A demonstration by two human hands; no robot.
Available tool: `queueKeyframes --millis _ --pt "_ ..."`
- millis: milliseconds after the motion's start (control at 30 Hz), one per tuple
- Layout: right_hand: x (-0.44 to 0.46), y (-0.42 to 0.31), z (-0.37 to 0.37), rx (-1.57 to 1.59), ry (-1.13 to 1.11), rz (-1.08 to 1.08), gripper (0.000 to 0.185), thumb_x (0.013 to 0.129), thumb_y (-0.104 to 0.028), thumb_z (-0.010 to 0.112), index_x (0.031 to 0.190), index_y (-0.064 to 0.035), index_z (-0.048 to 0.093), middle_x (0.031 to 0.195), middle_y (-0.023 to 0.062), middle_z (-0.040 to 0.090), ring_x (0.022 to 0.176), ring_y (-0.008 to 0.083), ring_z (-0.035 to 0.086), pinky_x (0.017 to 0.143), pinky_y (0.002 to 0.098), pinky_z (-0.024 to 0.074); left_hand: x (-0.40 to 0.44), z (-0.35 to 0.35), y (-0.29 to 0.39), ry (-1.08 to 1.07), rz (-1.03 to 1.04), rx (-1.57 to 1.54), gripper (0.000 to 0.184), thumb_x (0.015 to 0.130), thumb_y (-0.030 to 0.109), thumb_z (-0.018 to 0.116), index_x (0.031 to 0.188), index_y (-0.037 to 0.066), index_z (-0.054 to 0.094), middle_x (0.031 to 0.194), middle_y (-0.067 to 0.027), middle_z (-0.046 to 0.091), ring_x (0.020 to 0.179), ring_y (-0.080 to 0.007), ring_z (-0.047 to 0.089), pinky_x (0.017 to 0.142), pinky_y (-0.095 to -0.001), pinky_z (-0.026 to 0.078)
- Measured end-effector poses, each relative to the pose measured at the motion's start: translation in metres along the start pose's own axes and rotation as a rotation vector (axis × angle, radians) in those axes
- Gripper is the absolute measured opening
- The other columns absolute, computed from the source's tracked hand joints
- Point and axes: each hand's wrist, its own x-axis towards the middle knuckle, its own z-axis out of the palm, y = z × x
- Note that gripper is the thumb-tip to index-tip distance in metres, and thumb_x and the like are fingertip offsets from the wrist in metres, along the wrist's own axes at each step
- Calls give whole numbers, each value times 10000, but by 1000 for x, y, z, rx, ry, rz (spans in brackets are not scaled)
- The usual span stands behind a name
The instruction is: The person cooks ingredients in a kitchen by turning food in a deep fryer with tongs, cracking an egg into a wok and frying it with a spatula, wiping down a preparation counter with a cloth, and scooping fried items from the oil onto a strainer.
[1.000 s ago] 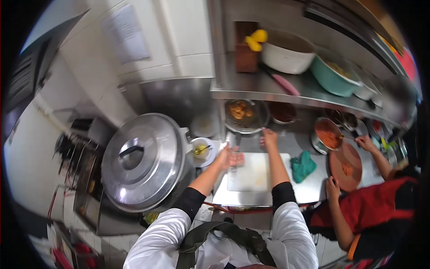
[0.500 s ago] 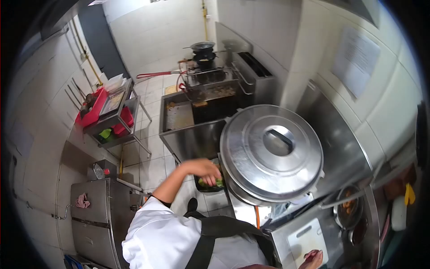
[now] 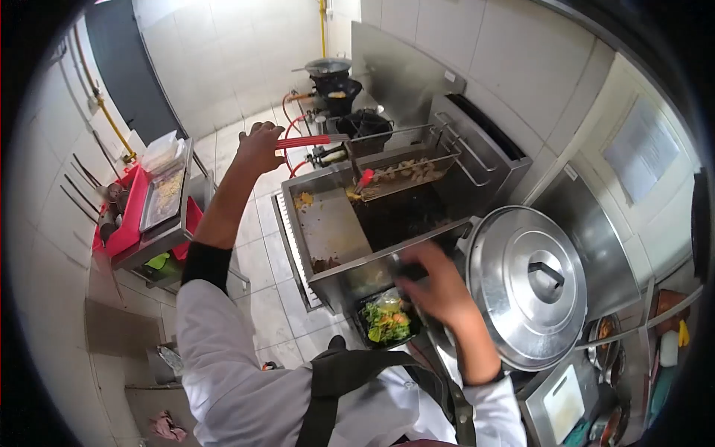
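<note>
My left hand (image 3: 261, 148) is closed around the red handle of a wire fry basket (image 3: 406, 179). Pieces of food lie in the basket, which is over the dark well of the steel deep fryer (image 3: 339, 272). My right hand (image 3: 439, 287), smeared by motion, is by the fryer's front edge and left of a big lidded pot (image 3: 521, 279); whether it holds anything is unclear. Below it, a black container (image 3: 361, 316) holds leafy green scraps (image 3: 389, 325). Crumbs and bits of food lie on the fryer's left tray (image 3: 320, 223).
Behind the fryer stand burners with black pans (image 3: 339, 93). A steel cart (image 3: 160, 242) on the left carries a red bin (image 3: 128, 216) and a tray of food (image 3: 165, 197). At lower right are a white cutting board (image 3: 564, 406) and pans (image 3: 602, 335).
My view has turned toward the fryer. My left hand has gone from above the green scraps to the basket handle. My right hand has moved from near the cutting board to the fryer's front.
</note>
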Motion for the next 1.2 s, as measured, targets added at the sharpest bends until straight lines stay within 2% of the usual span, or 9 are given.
queueKeyframes --millis 100,233,333,467,600,733,1000,1067,1200 --pt "124 30 65 -749 102 -104 493 657 -173 654 1075 -41 427 1000 130 507 946 296 496 837 407 374 25 20 -41 -355 99 -48 553 643 271 699 1133 138 479 1095 -98 518 1038 -256 491 839 -406 418" --pt "225 83 121 -1320 -61 174 226 752 -146 535 963 -65 551 912 54 593 870 241 564 756 375 420 50 54 -67 -307 181 -172 471 652 236 684 1065 86 514 958 -139 578 915 -286 551 813 -376 438" --pt "259 86 133 -882 -221 681 179 747 -144 539 878 -66 634 838 54 640 829 246 612 686 351 475 53 61 -65 -262 264 -166 319 653 208 661 899 44 540 892 -134 585 855 -298 571 713 -402 458" --pt "249 103 117 -1087 -174 402 168 744 -209 551 789 -95 666 854 91 646 786 238 631 607 353 484 47 56 -62 -155 309 -241 345 676 226 652 952 51 542 925 -141 574 893 -308 552 745 -396 450" --pt "171 3 -11 -942 43 140 266 671 -305 620 751 -51 617 760 132 609 725 307 596 654 411 469 12 7 -67 185 302 -492 355 737 147 619 1062 44 519 1014 -145 546 964 -296 511 801 -379 424" --pt "95 -45 -93 -941 27 503 335 633 -298 660 863 -61 606 834 145 598 829 305 571 718 400 442 -49 -28 -65 489 112 -661 222 766 68 586 978 17 545 951 -122 582 917 -265 554 795 -319 421" --pt "131 144 -85 -928 -208 770 270 629 -249 667 586 2 578 599 180 576 566 291 584 530 379 449 -133 49 -47 298 -116 -1257 106 747 -30 554 848 -18 586 746 -83 604 676 -122 581 644 -233 447" --pt "166 186 -67 -645 -370 1210 270 695 -256 649 614 -17 552 566 120 540 525 212 541 471 369 413 -134 70 -44 239 -158 -1462 120 738 -59 543 849 -38 581 721 -92 599 641 -131 576 595 -224 449" --pt "201 276 -29 -542 -493 1401 284 748 -244 597 571 -46 499 488 81 450 442 176 456 438 347 384 -119 108 -58 126 -177 -1534 114 734 -56 547 841 -40 581 712 -92 595 614 -125 573 563 -224 455"
